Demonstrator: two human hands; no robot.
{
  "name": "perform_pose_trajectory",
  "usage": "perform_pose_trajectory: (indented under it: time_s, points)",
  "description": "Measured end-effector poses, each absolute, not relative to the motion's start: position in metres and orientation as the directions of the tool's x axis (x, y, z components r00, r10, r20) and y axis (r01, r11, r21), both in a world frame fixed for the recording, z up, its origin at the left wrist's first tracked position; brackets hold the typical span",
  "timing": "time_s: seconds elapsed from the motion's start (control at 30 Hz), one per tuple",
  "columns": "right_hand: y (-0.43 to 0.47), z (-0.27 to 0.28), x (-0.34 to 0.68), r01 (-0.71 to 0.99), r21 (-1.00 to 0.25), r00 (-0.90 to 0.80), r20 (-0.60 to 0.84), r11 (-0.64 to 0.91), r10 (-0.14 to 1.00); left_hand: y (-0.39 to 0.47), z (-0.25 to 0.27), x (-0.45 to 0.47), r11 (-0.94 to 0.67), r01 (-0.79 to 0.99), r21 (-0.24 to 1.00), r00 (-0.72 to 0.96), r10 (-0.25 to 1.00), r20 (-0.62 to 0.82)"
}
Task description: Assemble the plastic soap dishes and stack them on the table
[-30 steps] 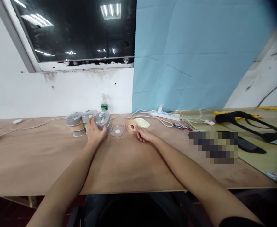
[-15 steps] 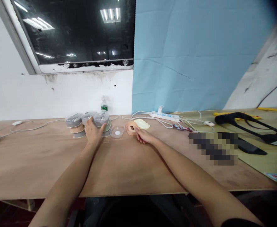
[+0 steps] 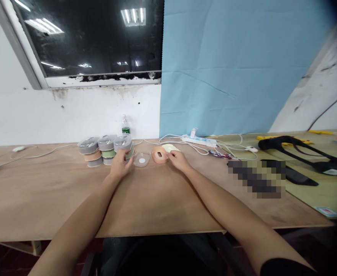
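My left hand (image 3: 120, 165) is at the front of the right-hand stack of lidded boxes (image 3: 123, 142), its thumb and fingers apart, close to a clear shallow lid (image 3: 142, 159) with a white round spot. To that lid's right lies a peach-coloured box piece (image 3: 159, 155) with a dark oval slot. My right hand (image 3: 180, 160) is closed, its thumb and index finger together at the right side of the peach piece. Partly behind those fingers is a cream-coloured flat piece (image 3: 170, 147). Whether the fingertips grip either piece is hidden.
Two more box stacks, a left one (image 3: 89, 145) and a middle one (image 3: 107, 143), stand alongside. Behind are a bottle (image 3: 125, 126) and a power strip (image 3: 199, 140) with white cables. A black frame-like object (image 3: 309, 157) lies right. The table's front edge (image 3: 156, 234) is near me.
My left hand has come down off the box stacks, moving right and nearer to me. My right hand has shifted slightly right and up, from the peach piece's edge towards the cream piece.
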State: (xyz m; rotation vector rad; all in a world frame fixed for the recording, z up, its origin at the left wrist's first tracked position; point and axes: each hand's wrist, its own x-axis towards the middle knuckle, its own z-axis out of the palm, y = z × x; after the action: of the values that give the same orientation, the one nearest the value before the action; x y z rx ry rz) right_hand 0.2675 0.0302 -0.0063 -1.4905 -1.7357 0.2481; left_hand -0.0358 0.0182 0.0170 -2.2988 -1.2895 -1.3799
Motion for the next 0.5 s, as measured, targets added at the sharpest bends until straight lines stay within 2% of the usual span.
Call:
perform_pose_trajectory:
  time_s: [0.07, 0.17, 0.33, 0.5]
  points:
    - [0.032, -0.005, 0.275, 0.771, -0.583, 0.09, 0.5, 0.258, 0.861, 0.014, 0.017, -0.031, -0.655, 0.713, 0.25, 0.306, 0.611, 0.73]
    - [0.033, -0.006, 0.286, 0.826, -0.524, 0.109, 0.511, 0.208, 0.852, 0.013, 0.017, -0.027, -0.675, 0.692, 0.254, 0.367, 0.633, 0.682]
    - [0.039, -0.014, 0.299, 0.907, -0.385, 0.027, 0.457, 0.17, 0.889, 0.016, 0.014, -0.03, -0.651, 0.69, 0.317, 0.343, 0.68, 0.649]
    - [0.044, -0.02, 0.303, 0.939, -0.299, -0.049, 0.372, 0.169, 0.927, 0.018, 0.013, -0.032, -0.637, 0.676, 0.369, 0.286, 0.689, 0.665]
